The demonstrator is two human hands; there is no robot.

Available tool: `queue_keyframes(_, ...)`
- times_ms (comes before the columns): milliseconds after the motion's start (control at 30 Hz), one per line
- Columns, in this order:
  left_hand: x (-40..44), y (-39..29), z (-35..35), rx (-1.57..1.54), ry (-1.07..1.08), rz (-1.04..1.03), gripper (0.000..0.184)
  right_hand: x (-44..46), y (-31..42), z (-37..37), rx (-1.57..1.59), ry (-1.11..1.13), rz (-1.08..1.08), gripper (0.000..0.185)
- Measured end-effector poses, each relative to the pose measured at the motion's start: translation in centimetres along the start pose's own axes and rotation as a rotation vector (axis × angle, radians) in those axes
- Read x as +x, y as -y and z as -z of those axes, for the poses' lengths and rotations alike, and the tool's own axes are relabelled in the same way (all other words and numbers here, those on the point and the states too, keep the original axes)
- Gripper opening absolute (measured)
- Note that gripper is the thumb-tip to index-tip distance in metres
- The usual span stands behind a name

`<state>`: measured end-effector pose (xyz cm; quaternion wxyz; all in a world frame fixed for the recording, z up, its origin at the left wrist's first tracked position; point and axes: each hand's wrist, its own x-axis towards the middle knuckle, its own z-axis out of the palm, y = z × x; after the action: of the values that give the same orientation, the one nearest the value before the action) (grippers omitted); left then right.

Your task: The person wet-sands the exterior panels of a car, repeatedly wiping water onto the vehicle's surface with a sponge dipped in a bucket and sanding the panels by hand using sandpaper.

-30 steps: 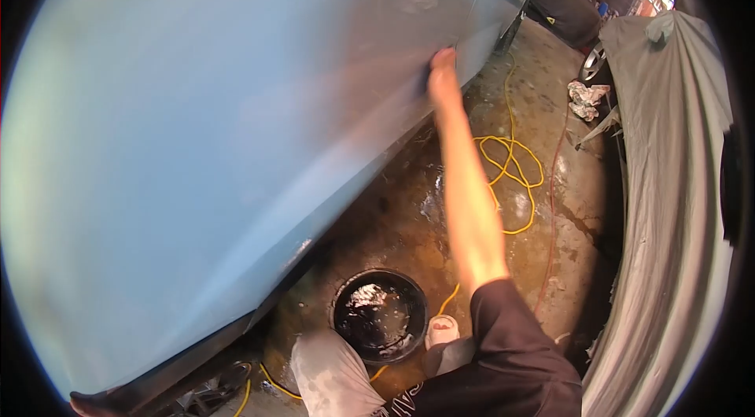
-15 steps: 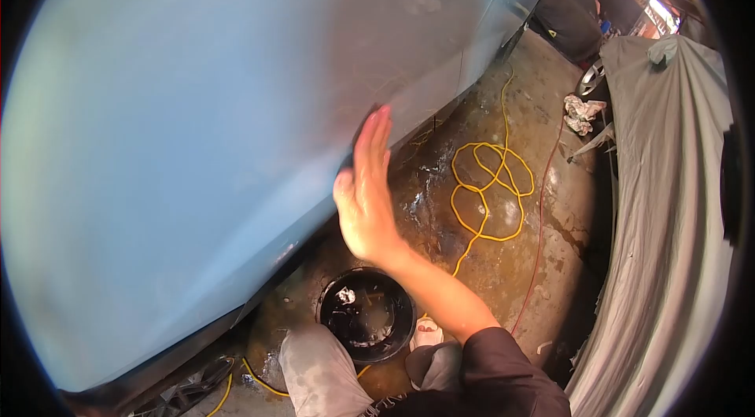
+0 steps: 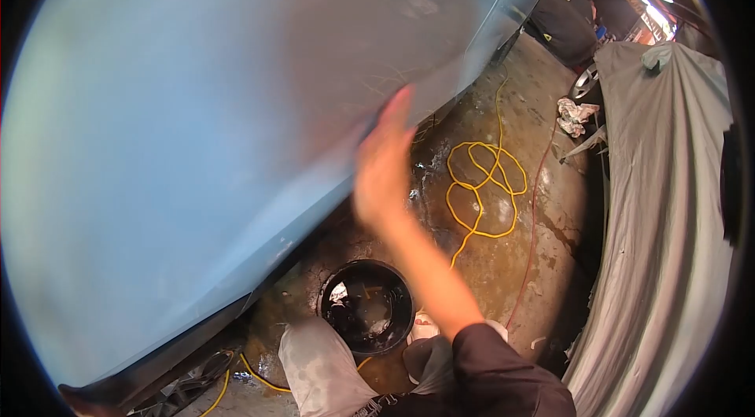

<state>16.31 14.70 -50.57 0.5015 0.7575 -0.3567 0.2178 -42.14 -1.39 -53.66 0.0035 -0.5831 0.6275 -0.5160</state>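
A large blue panel of a car body [image 3: 181, 134] fills the left and upper part of the view, with a brownish reflection across it. Against its lower right part lies my right hand [image 3: 383, 169], blurred, fingers pointing up and away. Between palm and panel shows the edge of a thin dark pad [image 3: 370, 127], mostly hidden by the hand. Below the hand, near my knees, a round black bucket [image 3: 324, 295] holds dark liquid. I cannot see my left hand.
A yellow cord [image 3: 515, 216] lies looped on the wet concrete floor [image 3: 554, 181], with a thin red line [image 3: 537, 204] beside it. Grey draped cloth [image 3: 653, 220] hangs at the right. Crumpled paper [image 3: 576, 116] sits near a wheel [image 3: 584, 83].
My right hand came back from far up the panel to nearer me, with the pad against the surface. Over the last half second it has shifted slightly up and right.
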Motion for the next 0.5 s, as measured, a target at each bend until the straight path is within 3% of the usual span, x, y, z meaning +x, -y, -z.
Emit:
queue_keyframes(67, -0.1, 0.0, -0.1, 0.028, -0.030, -0.155, 0.063, 8.9, -9.7, 2.1, 0.116, -0.164, -0.243, 0.074)
queue_keyframes(133, -1.2, -3.3, 0.2, 0.120, -0.067, -0.147, 0.063, 13.7, -17.1, 5.1, 0.537, 0.025, -0.432, 0.076)
queue_keyframes(167, -1.8, -5.0, 0.4, 0.175, -0.072, -0.095, 0.062, 13.2, -16.9, 4.1, 0.446, -0.052, -0.433, 0.076)
queue_keyframes(200, -2.4, -6.9, 0.5, 0.230, -0.074, -0.043, 0.062, 10.3, -12.8, 2.5, 0.360, -0.081, -0.303, 0.074)
queue_keyframes(267, -2.2, -6.2, 0.3, 0.218, -0.157, -0.134, 0.060, 4.5, -3.8, -0.7, 0.166, -0.167, -0.054, 0.071)
queue_keyframes(333, -1.6, -4.5, 0.3, 0.185, -0.197, -0.220, 0.058, 0.6, -0.8, -0.2, 0.104, -0.098, -0.041, 0.071)
queue_keyframes(367, 0.5, 0.5, 0.6, 0.024, 0.050, -0.113, 0.058, -0.4, -0.1, 0.0, 0.042, -0.028, -0.029, 0.072)
queue_keyframes(400, -0.2, -0.4, 0.0, -0.037, 0.042, -0.075, 0.059, -0.7, -0.1, 0.2, -0.022, 0.047, -0.014, 0.073)
queue_keyframes(467, -1.4, -2.4, -1.2, -0.159, 0.021, 0.000, 0.060, 8.9, -12.1, 1.4, 0.012, -0.159, -0.176, 0.073)
queue_keyframes(500, -1.4, -2.0, -1.1, -0.122, 0.016, -0.035, 0.061, 11.8, -15.1, 3.7, 0.274, -0.048, -0.290, 0.075)
